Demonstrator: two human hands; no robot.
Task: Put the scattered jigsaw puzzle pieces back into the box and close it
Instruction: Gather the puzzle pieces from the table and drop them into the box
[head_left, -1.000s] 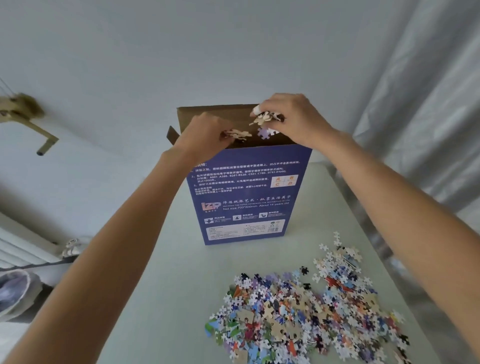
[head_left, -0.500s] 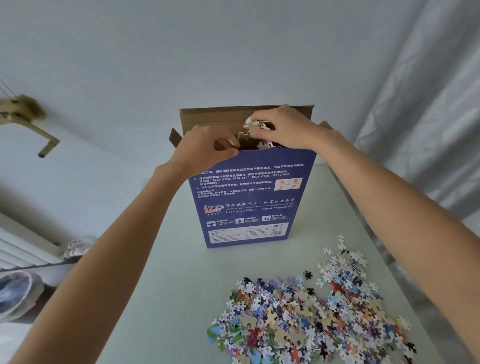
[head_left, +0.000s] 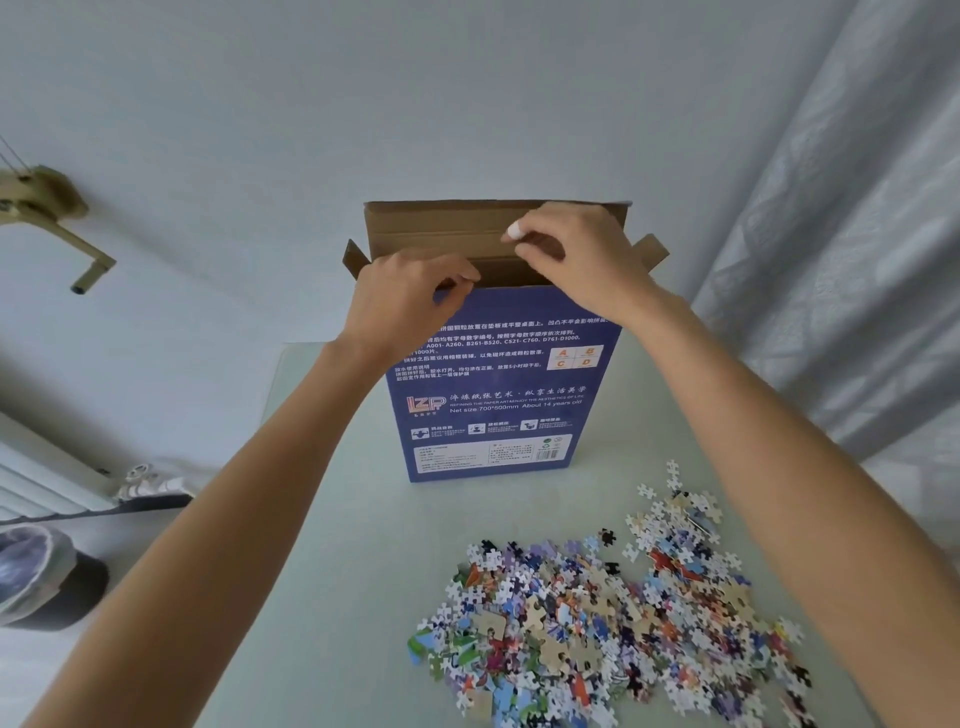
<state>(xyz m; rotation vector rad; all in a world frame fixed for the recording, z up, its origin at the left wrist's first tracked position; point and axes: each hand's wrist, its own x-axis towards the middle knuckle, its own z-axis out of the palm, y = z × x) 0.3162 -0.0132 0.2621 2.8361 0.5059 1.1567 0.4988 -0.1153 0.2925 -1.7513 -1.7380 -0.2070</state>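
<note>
Both hands are up at the open top of a tall blue jigsaw puzzle box that stands upright on the pale bench, with bare forearms reaching to it from the lower corners. The left hand sits at the box's near top edge on its left side, fingers curled loosely inward with the fingertips close to the thumb; no piece can be seen in it, and whether it pinches the cardboard rim or merely rests there cannot be told. The right hand is higher and a little farther back, over the mouth of the box, its fingers bent and bunched toward the thumb; nothing shows between them, though the palm side is hidden. Behind the hands the brown back flap stands upright, and small side flaps poke out at either end, so the box is open. Its blue front, facing the person, carries white printed text and a barcode label low down. Below the right forearm, well apart from both hands and nearer the person than the box, a loose heap of colourful jigsaw puzzle pieces lies scattered across the bench, with a few stragglers trailing toward the box's lower right corner. A grey curtain hangs beyond the right arm.
</note>
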